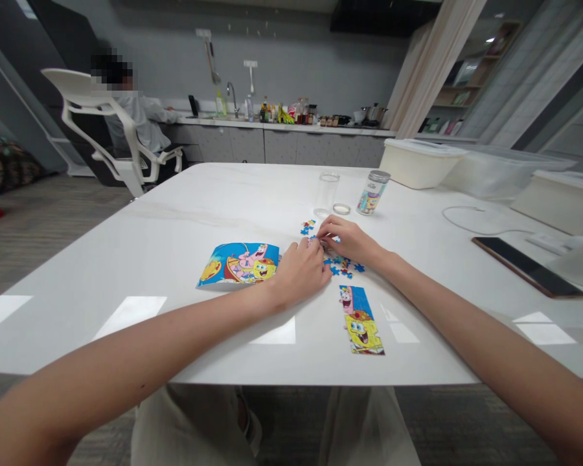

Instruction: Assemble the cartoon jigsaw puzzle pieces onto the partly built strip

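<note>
Small blue puzzle pieces point(342, 265) lie in a loose pile on the white table, partly hidden by both hands. My left hand point(303, 268) rests at the pile's left side, its fingers bent together; what they hold, if anything, is hidden. My right hand point(346, 238) reaches over the back of the pile with its fingertips pinched close to the left fingers. A cartoon picture sheet point(243, 262), slightly curled, lies left of my left hand. Nearer the front edge is a joined puzzle strip point(360, 320) with a yellow and a pink character.
Behind the hands stand a clear jar point(327, 193), a metal ring lid point(341, 209) and a printed canister point(373, 193). A dark phone point(527, 266), a white cable and storage bins point(420, 165) are at the right. A person sits in a chair at the back left.
</note>
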Tool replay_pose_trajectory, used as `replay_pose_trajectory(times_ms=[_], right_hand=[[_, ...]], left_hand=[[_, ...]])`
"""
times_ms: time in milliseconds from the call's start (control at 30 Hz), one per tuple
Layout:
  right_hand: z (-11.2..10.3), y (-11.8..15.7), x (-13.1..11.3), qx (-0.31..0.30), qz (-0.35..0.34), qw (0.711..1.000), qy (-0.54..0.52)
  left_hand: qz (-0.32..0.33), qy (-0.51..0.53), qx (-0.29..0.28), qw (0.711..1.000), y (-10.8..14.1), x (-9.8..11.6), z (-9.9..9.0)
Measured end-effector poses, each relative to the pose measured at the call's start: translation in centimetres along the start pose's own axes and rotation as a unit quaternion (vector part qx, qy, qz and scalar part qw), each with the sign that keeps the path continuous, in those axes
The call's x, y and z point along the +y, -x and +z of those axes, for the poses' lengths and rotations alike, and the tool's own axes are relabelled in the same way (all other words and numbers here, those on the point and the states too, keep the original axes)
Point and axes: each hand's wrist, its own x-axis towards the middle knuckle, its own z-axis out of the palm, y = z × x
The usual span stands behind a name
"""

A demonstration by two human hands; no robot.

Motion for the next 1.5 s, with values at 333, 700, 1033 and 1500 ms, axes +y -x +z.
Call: replay_pose_trajectory(times_ms=[333,700,1033,1500], right_hand=[[-0.3,0.1,0.3,0.003,0.073,0.996,0.049],[0.1,0.4,1.1,-0.039,0.079,0.993,0.083],[0.0,0.4,0.5,-0.075,0.075,0.992,0.062],[-0.1,0.1,0.1,-0.092,0.101,0.988,0.072]], left_hand=[[-0.008,-0.007,-0.021,1.0,0.0,0.1,-0.4],[-0.02,-0.013,-0.026,0.999,0.0,0.1,-0.6],[-0.014,-0.011,-0.042,0.999,0.0,0.0,-0.7],[0.008,-0.045,0.0,0.999,-0.2,-0.2,-0.4]])
